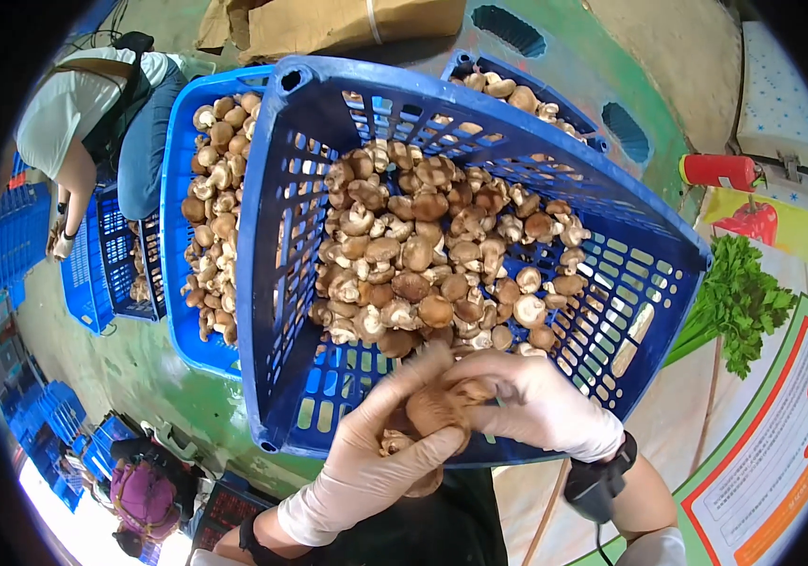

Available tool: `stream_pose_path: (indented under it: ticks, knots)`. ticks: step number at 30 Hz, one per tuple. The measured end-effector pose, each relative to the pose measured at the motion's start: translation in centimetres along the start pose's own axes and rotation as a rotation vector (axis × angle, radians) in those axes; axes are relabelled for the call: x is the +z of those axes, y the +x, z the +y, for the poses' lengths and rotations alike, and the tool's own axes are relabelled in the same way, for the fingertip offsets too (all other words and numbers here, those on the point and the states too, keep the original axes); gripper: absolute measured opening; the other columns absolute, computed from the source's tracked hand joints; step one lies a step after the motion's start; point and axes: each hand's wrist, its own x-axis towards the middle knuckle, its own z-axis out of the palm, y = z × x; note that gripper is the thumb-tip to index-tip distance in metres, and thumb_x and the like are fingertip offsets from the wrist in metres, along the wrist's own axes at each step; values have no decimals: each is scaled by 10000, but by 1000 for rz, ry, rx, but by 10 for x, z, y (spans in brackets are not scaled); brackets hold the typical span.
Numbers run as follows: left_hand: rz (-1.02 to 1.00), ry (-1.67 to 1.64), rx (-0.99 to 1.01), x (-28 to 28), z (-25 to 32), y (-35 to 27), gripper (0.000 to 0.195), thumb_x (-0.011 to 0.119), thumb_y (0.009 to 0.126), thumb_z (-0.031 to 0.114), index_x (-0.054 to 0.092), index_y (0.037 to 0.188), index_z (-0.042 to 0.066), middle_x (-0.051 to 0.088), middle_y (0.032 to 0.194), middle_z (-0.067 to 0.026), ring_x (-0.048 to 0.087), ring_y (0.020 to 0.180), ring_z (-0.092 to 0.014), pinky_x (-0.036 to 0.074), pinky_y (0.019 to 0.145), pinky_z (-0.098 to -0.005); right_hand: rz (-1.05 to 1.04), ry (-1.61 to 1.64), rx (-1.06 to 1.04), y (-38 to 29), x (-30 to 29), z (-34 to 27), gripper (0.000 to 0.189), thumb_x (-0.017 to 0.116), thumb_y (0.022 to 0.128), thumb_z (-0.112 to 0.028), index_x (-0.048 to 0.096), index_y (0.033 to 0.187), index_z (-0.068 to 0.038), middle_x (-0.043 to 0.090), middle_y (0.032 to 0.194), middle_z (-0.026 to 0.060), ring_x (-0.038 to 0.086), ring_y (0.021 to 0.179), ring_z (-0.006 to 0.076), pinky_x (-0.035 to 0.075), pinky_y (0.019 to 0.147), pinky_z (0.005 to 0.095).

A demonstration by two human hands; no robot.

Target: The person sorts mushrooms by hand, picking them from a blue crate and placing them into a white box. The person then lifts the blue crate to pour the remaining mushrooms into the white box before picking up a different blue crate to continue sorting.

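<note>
Both hands wear whitish gloves and meet over the near edge of a dark blue slatted crate (510,95). My left hand (368,460) is closed around a few brown shiitake mushrooms (426,412), some partly hidden by its fingers and thumb. My right hand (545,403) pinches a mushroom (473,390) against those in the left; the fingertips are slightly blurred. Beyond the hands, a heap of shiitake mushrooms (414,251) with brown caps and pale stems covers much of the crate's slatted floor.
Left of the crate stands a brighter blue basket (178,283) of mushrooms; another crate (460,65) of them is behind. Celery (740,304), a red fire extinguisher (719,171) and a printed board (764,453) are at right. Two people (93,106) bend over crates at left.
</note>
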Motion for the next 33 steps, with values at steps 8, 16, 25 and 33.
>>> stream_pose_path:
  ticks: [8,16,25,33]
  knots:
    - [-56,-377,-231,-1,-7,-10,336,500,961,60,450,1293,60,615,930,-147,445,538,-55,352,435,-194,695,-1336,-247,148,-36,51,509,605,808,-324,528,1256,-93,374,1416,170,344,1282,385,335,959,597]
    - [-247,-313,-222,8,-25,-13,339,614,853,3,488,1165,49,508,1234,-192,603,899,-176,511,714,-272,96,-1139,91,22,-12,73,622,581,817,-116,403,1393,-266,311,1483,130,381,1308,367,333,1014,608]
    - [-694,26,-981,53,-110,-8,363,570,901,142,530,1251,55,622,1004,-73,547,678,-62,423,494,-163,1120,-440,-271,-154,-29,45,193,525,928,-27,593,1092,49,646,1045,129,617,970,194,474,889,309]
    - [6,-420,-855,11,-370,91,257,558,881,300,585,739,88,572,766,-37,570,732,-188,481,643,-320,1383,-131,-116,-261,-20,156,178,530,926,-19,609,1074,41,649,1013,97,616,937,164,480,875,287]
